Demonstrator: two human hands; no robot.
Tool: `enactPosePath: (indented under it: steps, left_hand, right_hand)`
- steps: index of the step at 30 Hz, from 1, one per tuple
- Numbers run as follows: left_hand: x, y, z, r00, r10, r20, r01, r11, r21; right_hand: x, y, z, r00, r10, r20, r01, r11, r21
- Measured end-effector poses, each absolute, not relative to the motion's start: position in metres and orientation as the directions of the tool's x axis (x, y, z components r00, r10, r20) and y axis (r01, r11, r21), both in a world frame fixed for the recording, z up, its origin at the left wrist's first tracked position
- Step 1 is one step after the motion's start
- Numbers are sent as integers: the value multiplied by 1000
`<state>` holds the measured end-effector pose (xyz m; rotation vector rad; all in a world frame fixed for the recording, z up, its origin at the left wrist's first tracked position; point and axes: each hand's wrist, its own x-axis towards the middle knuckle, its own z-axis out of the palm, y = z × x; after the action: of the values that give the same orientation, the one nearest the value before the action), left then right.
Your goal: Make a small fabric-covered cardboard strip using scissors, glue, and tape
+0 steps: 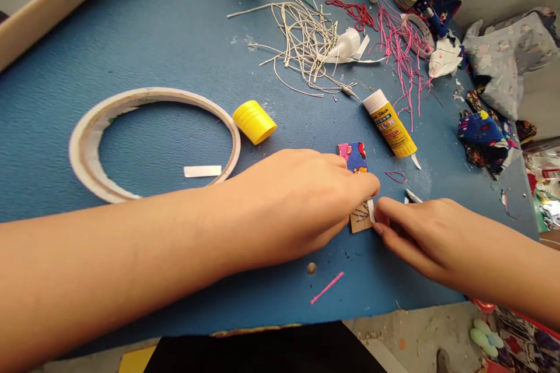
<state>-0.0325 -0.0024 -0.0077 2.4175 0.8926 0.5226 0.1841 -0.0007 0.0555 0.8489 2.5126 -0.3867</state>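
Observation:
My left hand (301, 201) lies across a small flat piece, its fingers curled and pressing it to the table. The far end of the piece is covered in colourful printed fabric (356, 154); its near end is bare brown cardboard (360, 222) with dark marks. My right hand (422, 233) pinches at the right edge of the cardboard, where a narrow white strip (371, 210) lies. The fingertips partly cover the strip. Beside the right hand, the metal tip of a pointed tool (413, 196) shows; the rest of it is hidden.
A large tape roll (76, 148) lies left, with a white strip (202, 171) inside its ring. A yellow cap (254, 122) and a glue stick (391, 125) lie beyond my hands. Tangled cream cord (301, 35), pink cord (405, 46) and fabric scraps (483, 131) lie farther off.

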Motion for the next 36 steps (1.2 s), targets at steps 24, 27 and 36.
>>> enactPosePath:
  steps: [24,27,36]
  left_hand:
    - [-36,-4,-13,694,663,281,424,-692,585]
    - [-37,-4,-13,697,648,307,404,-709,578]
    - [-36,-4,-15,702,567,431,329,-795,510]
  right_hand:
    - [205,17,68,-649,747,-143,673,652,350]
    - [223,23,64,-490,867,-92,760,476,443]
    - [245,14,51,-476,865,159,863,424,274]
